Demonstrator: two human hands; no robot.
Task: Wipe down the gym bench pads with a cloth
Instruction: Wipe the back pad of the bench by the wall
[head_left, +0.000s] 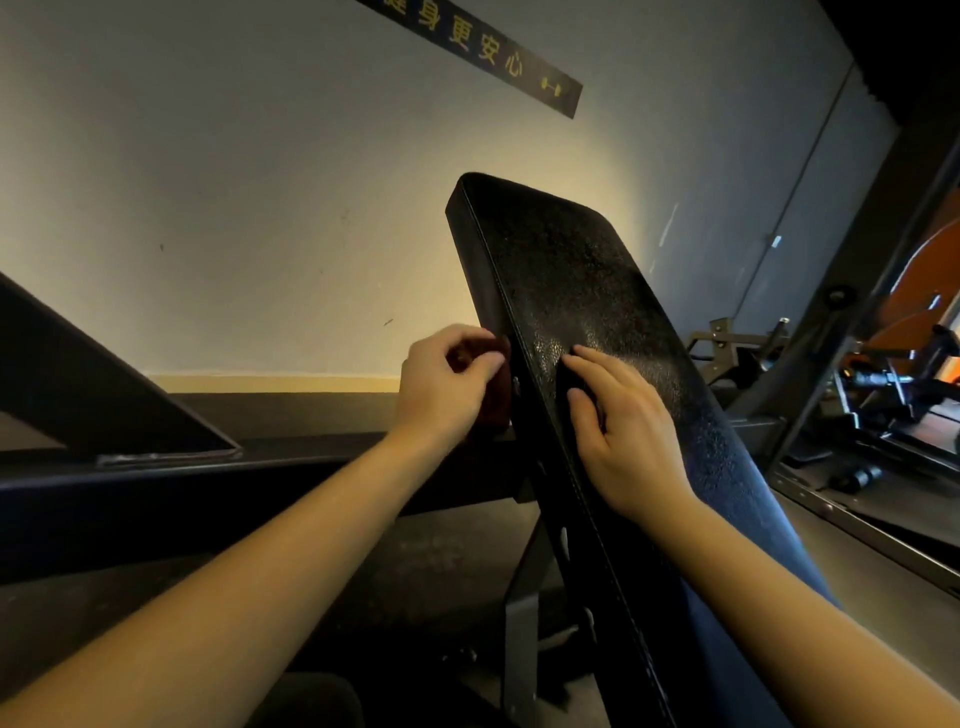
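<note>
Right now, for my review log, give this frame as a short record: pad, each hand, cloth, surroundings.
pad: black bench pad, inclined, upper end toward the wall
left: left hand, fingers curled at the pad's left edge, gripping what looks like a dark reddish cloth
right: right hand, fingers laid on the pad's face
signage: black sign with yellow characters
background: other gym equipment at right, blurred

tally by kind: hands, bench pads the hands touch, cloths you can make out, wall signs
hands: 2 (left hand, right hand)
bench pad: 1
cloth: 1, dark, held in the left fingers
wall sign: 1
total: 5
</note>
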